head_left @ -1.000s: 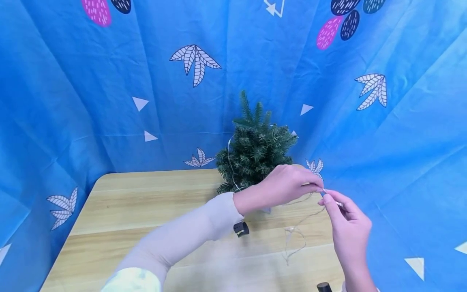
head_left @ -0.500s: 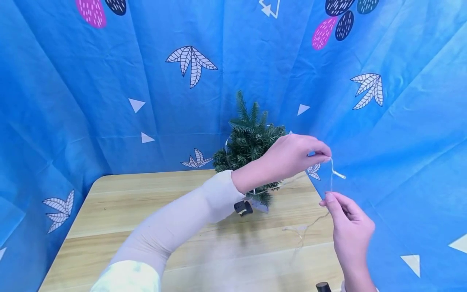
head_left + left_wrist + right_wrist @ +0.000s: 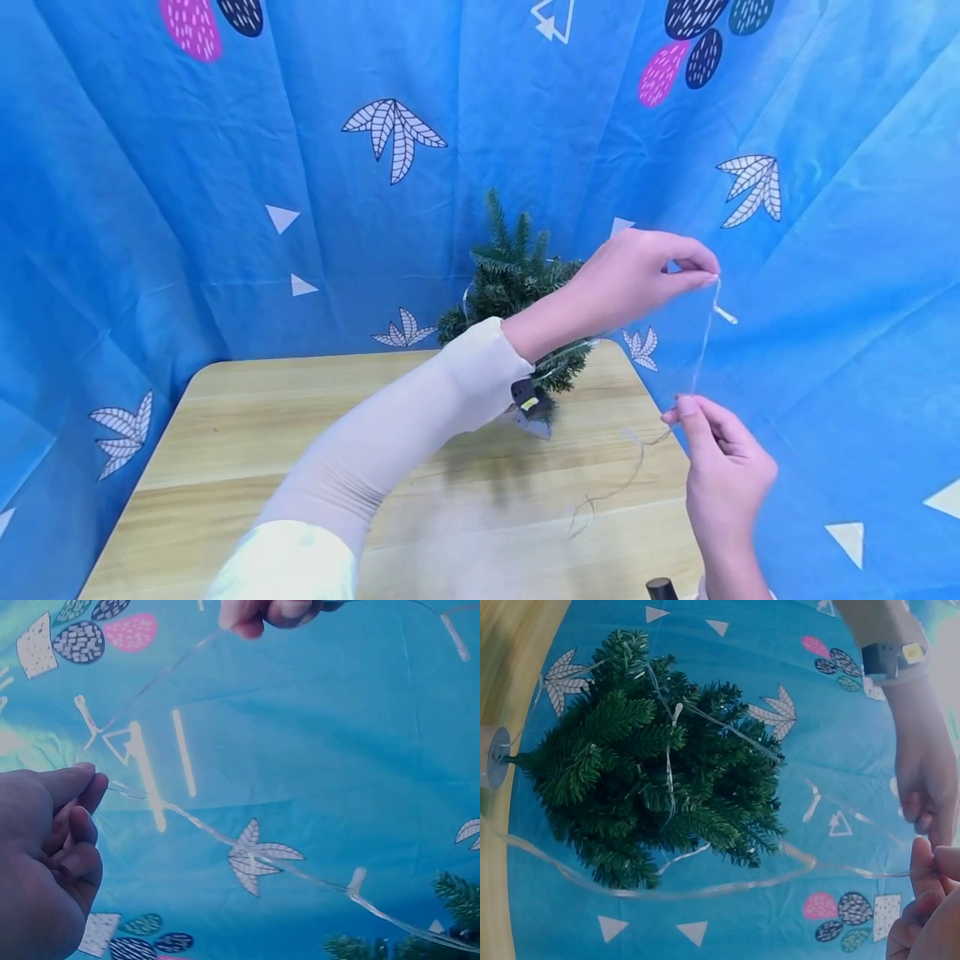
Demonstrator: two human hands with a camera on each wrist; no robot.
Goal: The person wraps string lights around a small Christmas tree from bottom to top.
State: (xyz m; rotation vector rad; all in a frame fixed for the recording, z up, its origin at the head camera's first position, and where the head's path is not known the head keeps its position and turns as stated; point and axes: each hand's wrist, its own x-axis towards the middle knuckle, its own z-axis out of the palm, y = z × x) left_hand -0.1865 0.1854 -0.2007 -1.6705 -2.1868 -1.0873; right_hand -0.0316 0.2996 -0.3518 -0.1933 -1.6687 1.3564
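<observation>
A small green artificial Christmas tree [image 3: 517,283] stands at the back of the table, partly hidden by the left forearm. Clear string lights [image 3: 671,892] loop round its branches, as the right wrist view shows. My left hand [image 3: 637,271], raised in front of the tree's right side, pinches the strand between thumb and fingertips. Below it and to the right, my right hand [image 3: 727,475] pinches the same strand. A thin stretch of wire runs between the two hands, with one small white bulb [image 3: 726,315] sticking out just under the left fingertips.
A loose tail of wire [image 3: 592,500] trails from the right hand down to the wooden table [image 3: 300,433]. A black cylindrical object [image 3: 662,588] shows at the bottom edge. Blue patterned cloth [image 3: 225,167] hangs behind and at both sides.
My left hand has risen and moved right, away from the right hand, and the wire between them has lengthened. The right hand has barely moved. The loose tail has shifted on the table.
</observation>
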